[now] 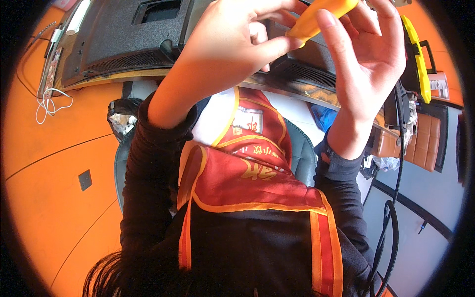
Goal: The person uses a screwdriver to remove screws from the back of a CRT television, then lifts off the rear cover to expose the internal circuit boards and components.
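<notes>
dark hair [106, 277] hangs at the near left edge, beside the black top [252, 242] and red apron [237, 190]. at the far edge of view the yellow piece [316, 22] is held up, partly cut off by the frame. the left hand [230, 39] pinches its lower left end between thumb and fingers; the right hand [366, 69] lays a thumb over it, fingers curled, but whether they grip it i cannot tell. the forearms stand well apart, leaving a gap over the apron. below the hands runs the table [114, 78] edge, bearing black casings [118, 37]. cables [395, 227] hang just right of the right sleeve [341, 203].
</notes>
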`<state>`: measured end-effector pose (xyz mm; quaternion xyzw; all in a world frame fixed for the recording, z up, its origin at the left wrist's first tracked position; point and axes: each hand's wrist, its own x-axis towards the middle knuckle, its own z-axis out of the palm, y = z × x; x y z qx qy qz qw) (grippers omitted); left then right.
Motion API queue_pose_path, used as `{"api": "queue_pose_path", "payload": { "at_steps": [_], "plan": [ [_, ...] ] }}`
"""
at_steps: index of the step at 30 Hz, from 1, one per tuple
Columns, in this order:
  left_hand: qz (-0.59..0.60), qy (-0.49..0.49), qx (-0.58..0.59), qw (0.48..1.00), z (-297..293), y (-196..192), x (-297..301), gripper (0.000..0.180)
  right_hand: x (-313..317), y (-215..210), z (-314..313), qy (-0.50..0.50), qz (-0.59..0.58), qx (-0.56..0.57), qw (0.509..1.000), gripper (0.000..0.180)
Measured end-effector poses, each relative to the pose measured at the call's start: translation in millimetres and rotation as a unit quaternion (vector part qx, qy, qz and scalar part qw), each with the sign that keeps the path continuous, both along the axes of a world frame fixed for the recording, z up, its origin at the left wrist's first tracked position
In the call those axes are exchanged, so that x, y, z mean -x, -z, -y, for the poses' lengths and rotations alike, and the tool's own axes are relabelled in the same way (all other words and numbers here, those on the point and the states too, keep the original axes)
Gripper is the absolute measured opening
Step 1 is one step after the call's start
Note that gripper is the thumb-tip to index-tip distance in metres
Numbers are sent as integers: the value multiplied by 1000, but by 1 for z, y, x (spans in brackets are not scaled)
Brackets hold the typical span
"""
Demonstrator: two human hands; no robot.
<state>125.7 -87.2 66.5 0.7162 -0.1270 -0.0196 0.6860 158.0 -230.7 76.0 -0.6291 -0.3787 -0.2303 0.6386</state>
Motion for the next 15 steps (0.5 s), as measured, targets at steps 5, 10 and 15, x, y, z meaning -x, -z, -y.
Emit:
{"api": "queue_pose_path", "payload": {
  "at_steps": [5,10,15],
  "plan": [
    [58,-71,-14,996,6,3,8,37,17,-16,9,98,-96,82,987,48],
    [10,-164,77,984,2,18,12,34,-1,0,11,43,-4,-23,999,51],
    [76,-215,-32,973,-4,31,23,26,-4,5,18,49,14,-3,999,50]
  ]
}}
